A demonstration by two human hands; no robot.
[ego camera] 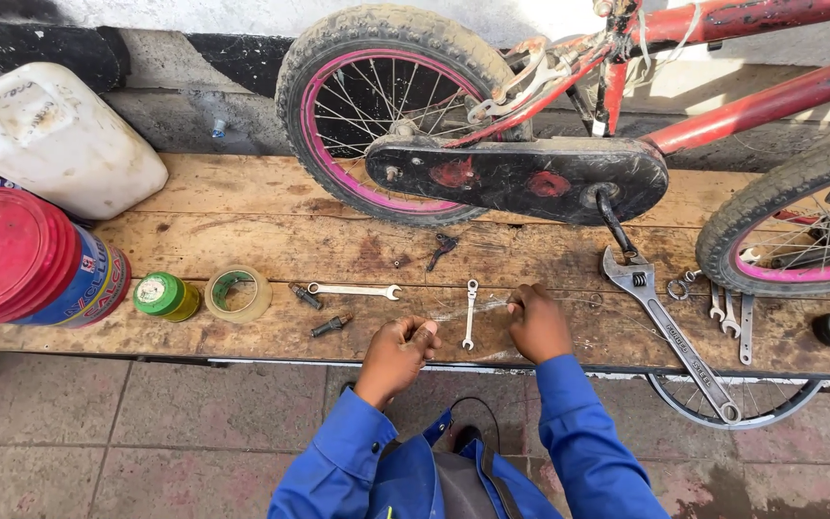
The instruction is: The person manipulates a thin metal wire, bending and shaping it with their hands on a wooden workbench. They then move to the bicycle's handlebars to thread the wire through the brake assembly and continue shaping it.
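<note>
A thin wire (468, 309) runs left-right across the wooden bench (242, 240), pinched at each end by the closed left hand (398, 354) and right hand (537, 322). A small spanner (471, 314) lies lengthwise beneath it, between the hands; an adjustable wrench (670, 332) rests well right.

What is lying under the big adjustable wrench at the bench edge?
The adjustable wrench rests on the wooden bench; its handle end overhangs a wheel rim below. The bench hides the rim's upper part.
</note>
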